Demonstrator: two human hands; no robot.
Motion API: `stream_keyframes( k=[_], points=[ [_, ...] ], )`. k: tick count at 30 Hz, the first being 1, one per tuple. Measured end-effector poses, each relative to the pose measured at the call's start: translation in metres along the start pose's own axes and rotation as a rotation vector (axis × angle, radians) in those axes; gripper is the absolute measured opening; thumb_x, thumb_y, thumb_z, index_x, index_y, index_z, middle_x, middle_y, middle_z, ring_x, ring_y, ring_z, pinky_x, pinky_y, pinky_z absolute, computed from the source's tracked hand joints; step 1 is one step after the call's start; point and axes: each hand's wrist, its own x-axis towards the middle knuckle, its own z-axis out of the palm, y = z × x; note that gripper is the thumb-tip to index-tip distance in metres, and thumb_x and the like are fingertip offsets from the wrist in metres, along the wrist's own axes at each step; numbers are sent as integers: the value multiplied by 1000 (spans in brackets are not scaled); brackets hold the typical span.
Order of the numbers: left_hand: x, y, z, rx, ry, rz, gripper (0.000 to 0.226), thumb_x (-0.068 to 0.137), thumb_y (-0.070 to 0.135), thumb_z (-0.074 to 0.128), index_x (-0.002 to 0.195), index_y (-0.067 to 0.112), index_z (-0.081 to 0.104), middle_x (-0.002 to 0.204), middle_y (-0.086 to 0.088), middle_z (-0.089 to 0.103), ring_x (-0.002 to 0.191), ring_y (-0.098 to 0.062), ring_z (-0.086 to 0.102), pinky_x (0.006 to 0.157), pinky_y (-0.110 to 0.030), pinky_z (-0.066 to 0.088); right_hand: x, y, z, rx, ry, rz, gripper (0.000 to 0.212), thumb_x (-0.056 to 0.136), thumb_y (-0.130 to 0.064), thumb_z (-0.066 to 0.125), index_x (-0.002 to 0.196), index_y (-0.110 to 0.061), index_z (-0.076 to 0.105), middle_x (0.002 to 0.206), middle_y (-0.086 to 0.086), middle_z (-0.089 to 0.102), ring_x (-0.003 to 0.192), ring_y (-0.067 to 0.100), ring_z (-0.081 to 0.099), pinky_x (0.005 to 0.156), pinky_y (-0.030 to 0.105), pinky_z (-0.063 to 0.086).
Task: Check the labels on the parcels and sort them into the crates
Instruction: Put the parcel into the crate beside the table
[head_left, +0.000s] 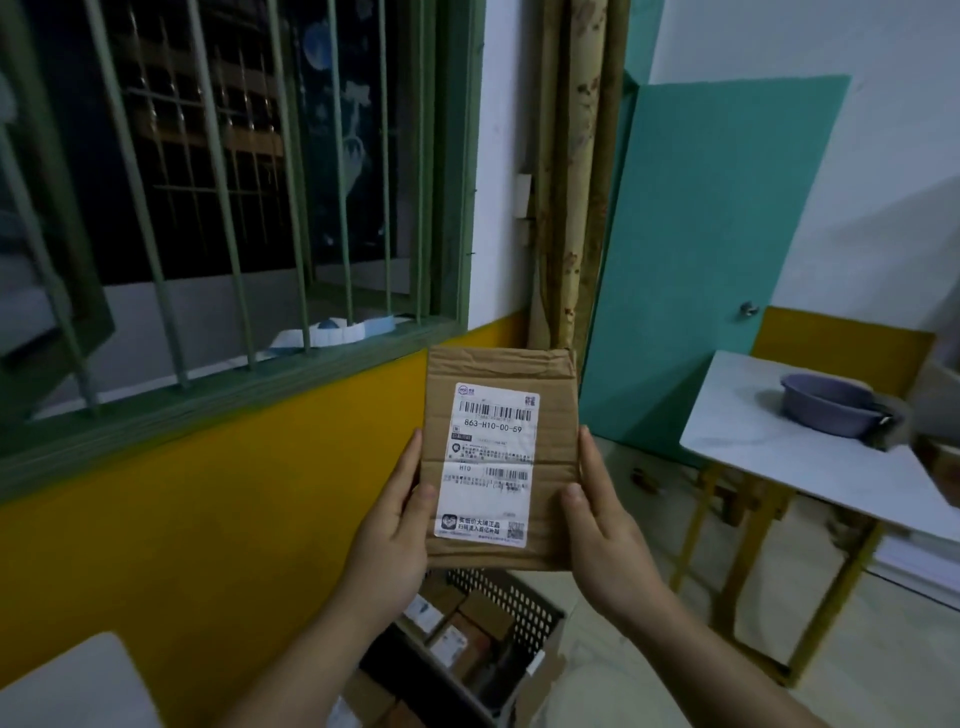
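I hold a flat brown cardboard parcel (553, 395) upright in front of me, its white shipping label (485, 462) facing me. My left hand (389, 525) grips its left edge, thumb on the front by the label. My right hand (602, 525) grips the right edge, thumb on the front too. Below the parcel stands a black perforated crate (524, 608) on the floor, with several small boxed parcels (452, 634) inside. More cardboard parcels (369, 696) lie in front of it at the bottom edge.
A yellow and white wall with a barred green window (234, 208) is close ahead. A teal door (701, 270) stands open at the right. A white table (769, 457) on yellow legs carries a grey-blue basin (826, 410). A white surface corner (78, 686) shows at bottom left.
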Motion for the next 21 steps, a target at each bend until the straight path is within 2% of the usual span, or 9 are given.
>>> stream_keyframes(
  k=[5, 8, 9, 12, 16, 19, 21],
  points=[
    [35, -17, 7, 26, 44, -24, 45, 99, 27, 39, 119, 66, 27, 117, 42, 43, 100, 12, 57, 89, -26, 54, 48, 23, 4, 16, -67, -3, 51, 102, -43, 30, 125, -72, -5, 153, -6, 34, 132, 16, 42, 112, 40, 35],
    [53, -23, 15, 9, 71, -54, 45, 100, 23, 39, 120, 62, 27, 115, 35, 51, 90, 9, 65, 73, -23, 58, 73, 36, 1, 11, -105, -15, 50, 102, -43, 29, 129, -67, -6, 154, -7, 33, 134, 17, 40, 114, 42, 33],
    [61, -29, 22, 22, 100, -52, 45, 100, 23, 39, 120, 62, 27, 118, 32, 51, 91, 9, 64, 72, -21, 57, 86, 44, -2, 18, -128, -24, 50, 102, -43, 29, 131, -66, -6, 154, -7, 33, 135, 18, 40, 114, 42, 32],
    [81, -41, 43, 71, 159, -36, 45, 100, 24, 39, 119, 63, 28, 135, 24, 45, 105, 9, 57, 85, -20, 53, 116, 64, -15, 39, -167, -43, 52, 103, -42, 30, 136, -63, -4, 154, -8, 32, 134, 15, 38, 112, 38, 31],
    [107, -63, 84, 107, 245, -30, 43, 96, 28, 41, 121, 60, 27, 132, 25, 45, 106, 11, 55, 88, -20, 52, 162, 101, -39, 75, -252, -72, 50, 102, -44, 30, 132, -67, -5, 152, -11, 34, 126, 8, 40, 110, 35, 33],
    [126, -79, 118, 152, 322, -27, 45, 99, 23, 40, 129, 52, 25, 126, 31, 41, 97, 26, 51, 78, -4, 46, 198, 129, -58, 100, -339, -95, 49, 103, -40, 30, 131, -63, -4, 145, -18, 32, 123, 2, 35, 107, 28, 30],
    [135, -88, 130, 168, 356, -60, 45, 100, 23, 40, 129, 54, 24, 131, 28, 42, 102, 22, 52, 80, -5, 47, 216, 139, -64, 104, -390, -103, 49, 104, -38, 29, 132, -59, -4, 135, -20, 31, 120, 1, 33, 102, 21, 27]
  ],
)
